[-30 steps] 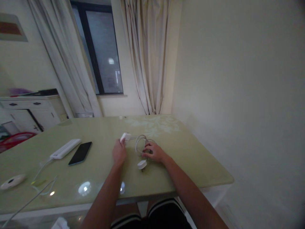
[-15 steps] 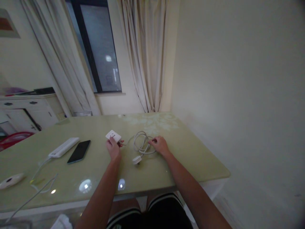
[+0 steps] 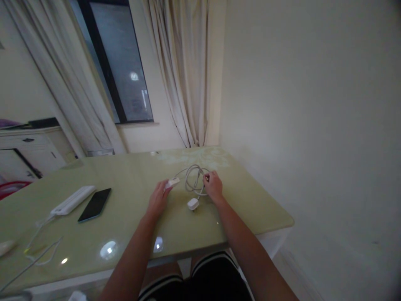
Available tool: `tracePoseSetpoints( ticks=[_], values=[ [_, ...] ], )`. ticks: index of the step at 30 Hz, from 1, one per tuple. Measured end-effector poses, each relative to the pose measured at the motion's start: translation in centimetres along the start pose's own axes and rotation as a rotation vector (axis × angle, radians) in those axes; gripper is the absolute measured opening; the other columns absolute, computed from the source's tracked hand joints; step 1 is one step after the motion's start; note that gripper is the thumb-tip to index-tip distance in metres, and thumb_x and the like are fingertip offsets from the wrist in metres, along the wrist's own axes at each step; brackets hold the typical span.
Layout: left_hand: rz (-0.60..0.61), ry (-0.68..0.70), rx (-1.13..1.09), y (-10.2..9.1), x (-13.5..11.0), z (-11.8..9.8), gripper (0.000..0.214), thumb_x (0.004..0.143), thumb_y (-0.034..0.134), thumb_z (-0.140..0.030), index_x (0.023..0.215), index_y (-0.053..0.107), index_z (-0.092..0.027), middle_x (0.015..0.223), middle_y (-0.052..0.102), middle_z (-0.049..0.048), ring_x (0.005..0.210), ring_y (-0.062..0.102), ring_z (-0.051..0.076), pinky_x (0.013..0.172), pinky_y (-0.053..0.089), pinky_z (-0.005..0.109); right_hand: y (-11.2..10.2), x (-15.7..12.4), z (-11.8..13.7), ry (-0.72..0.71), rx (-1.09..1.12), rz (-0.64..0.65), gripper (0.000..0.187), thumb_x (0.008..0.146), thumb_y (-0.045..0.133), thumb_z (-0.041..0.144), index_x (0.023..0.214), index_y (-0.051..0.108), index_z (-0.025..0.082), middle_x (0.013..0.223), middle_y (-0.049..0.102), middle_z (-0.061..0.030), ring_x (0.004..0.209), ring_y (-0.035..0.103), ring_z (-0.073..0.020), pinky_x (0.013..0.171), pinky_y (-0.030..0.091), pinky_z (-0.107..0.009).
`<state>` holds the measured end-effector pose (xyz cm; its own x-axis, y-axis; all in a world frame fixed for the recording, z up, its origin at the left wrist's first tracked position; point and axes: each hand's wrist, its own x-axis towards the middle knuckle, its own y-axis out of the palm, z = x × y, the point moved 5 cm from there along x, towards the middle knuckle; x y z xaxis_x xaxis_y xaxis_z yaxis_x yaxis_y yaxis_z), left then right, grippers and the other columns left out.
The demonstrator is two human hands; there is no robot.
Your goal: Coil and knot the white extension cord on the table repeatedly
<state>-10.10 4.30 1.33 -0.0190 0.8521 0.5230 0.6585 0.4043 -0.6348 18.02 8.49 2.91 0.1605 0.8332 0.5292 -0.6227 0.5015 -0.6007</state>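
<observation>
My left hand (image 3: 159, 196) is closed on a small white socket block (image 3: 172, 182), turned so that its narrow side shows. From the block a pale cable (image 3: 189, 177) runs into a loose coil on the table. At the coil's right side my right hand (image 3: 213, 186) pinches the cable between thumb and fingers. The white plug (image 3: 193, 204) at the cable's other end lies on the tabletop, just below the coil and between my hands.
On the green-topped table (image 3: 131, 175), a black phone (image 3: 95, 205) lies left of my hands beside a white power strip (image 3: 73, 200). A thin white cable (image 3: 34, 263) and a white rounded object (image 3: 5, 247) are at the far left. A wall (image 3: 282, 117) stands along the right.
My left hand has turned the socket block from face-up to edge-on and brought it rightward, nearer the coil. The coil and plug shift slightly right and up; my right hand stays on the cable.
</observation>
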Motion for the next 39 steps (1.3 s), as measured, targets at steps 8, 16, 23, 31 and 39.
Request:
tracePoseSetpoints(
  ticks=[8, 16, 23, 31, 39],
  values=[
    [0.183, 0.061, 0.222, 0.7, -0.8, -1.0, 0.039, 0.086, 0.051, -0.012, 0.120, 0.065, -0.024, 0.127, 0.069, 0.0098, 0.121, 0.061, 0.027, 0.107, 0.045, 0.045, -0.9, -0.1, 1.4, -0.067, 0.204, -0.109, 0.016, 0.095, 0.052, 0.025, 0.097, 0.067, 0.018, 0.101, 0.061, -0.0068, 0.086, 0.065, -0.0175, 0.081, 0.050, -0.030],
    [-0.229, 0.110, -0.131, -4.0, 1.4, -7.4, 0.040, 0.097, 0.039, -0.023, 0.130, 0.060, -0.018, 0.132, 0.067, 0.0120, 0.126, 0.060, 0.024, 0.110, 0.044, 0.043, -0.3, -1.7, 5.0, -0.244, 0.260, -0.060, 0.020, 0.103, 0.045, 0.030, 0.103, 0.063, 0.020, 0.105, 0.060, -0.0070, 0.087, 0.064, -0.0161, 0.076, 0.052, -0.026],
    [0.111, 0.310, 0.373, -3.0, 5.3, -13.6, 0.033, 0.088, 0.060, -0.023, 0.120, 0.070, -0.023, 0.122, 0.071, 0.0114, 0.119, 0.061, 0.030, 0.115, 0.032, 0.050, -0.4, -2.3, 6.1, -0.360, 0.188, 0.002, 0.023, 0.105, 0.041, 0.028, 0.108, 0.062, 0.021, 0.107, 0.059, -0.0097, 0.098, 0.061, -0.0204, 0.080, 0.052, -0.028],
    [0.190, 0.287, 0.367, -2.5, 6.4, -12.5, 0.028, 0.081, 0.068, -0.037, 0.102, 0.073, -0.020, 0.103, 0.071, 0.0114, 0.104, 0.064, 0.031, 0.097, 0.047, 0.043, -0.8, -2.4, 6.4, -0.450, 0.237, 0.007, 0.021, 0.105, 0.043, 0.030, 0.108, 0.061, 0.021, 0.106, 0.058, -0.0096, 0.098, 0.061, -0.0202, 0.080, 0.052, -0.028],
    [0.019, 0.272, 0.025, -2.1, 6.6, -9.4, 0.020, 0.077, 0.070, -0.023, 0.097, 0.073, -0.021, 0.129, 0.066, 0.0106, 0.120, 0.061, 0.027, 0.109, 0.046, 0.044, -0.2, -2.5, 6.9, -0.410, 0.240, 0.026, 0.021, 0.106, 0.041, 0.032, 0.107, 0.060, 0.021, 0.106, 0.058, -0.0089, 0.097, 0.061, -0.0195, 0.080, 0.052, -0.028]
  ],
)
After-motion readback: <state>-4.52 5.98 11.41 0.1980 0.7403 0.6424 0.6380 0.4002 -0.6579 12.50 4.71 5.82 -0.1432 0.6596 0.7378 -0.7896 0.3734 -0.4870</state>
